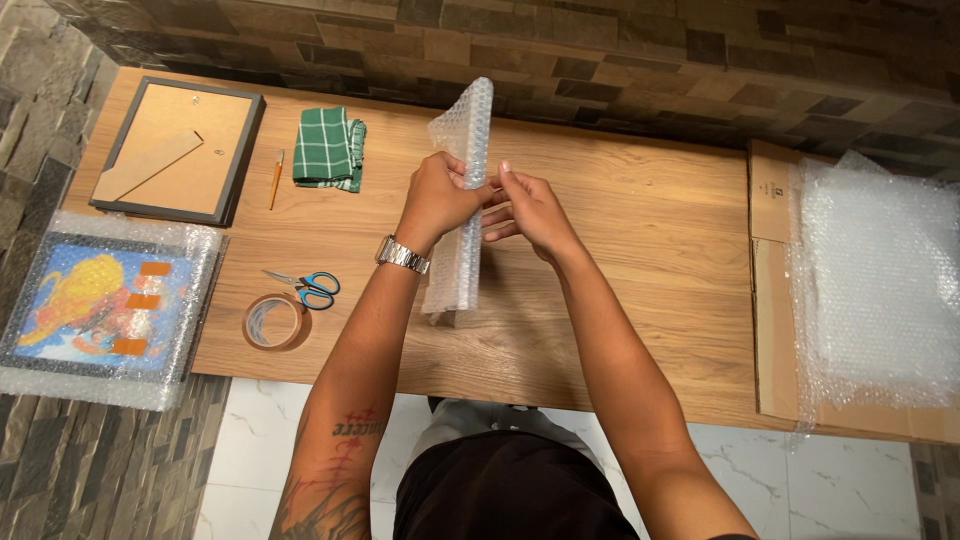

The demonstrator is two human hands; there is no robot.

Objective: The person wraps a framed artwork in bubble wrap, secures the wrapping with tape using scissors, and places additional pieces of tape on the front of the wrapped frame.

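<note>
A flat object wrapped in bubble wrap [462, 140] stands on its edge on the wooden table [650, 240], seen end-on. My left hand [435, 195], with a metal watch on the wrist, grips its left side near the middle. My right hand [530, 210] pinches the wrap's edge on the right side. What is inside the wrap is hidden.
A picture frame lies face down [180, 150] at the back left. Beside it are a small brush [275, 178] and a folded green checked cloth [328, 148]. Scissors [308, 287] and a tape roll [275, 322] lie in front. A bubble-wrapped picture [105, 305] sits left, bubble-wrap sheets on cardboard [880, 290] right.
</note>
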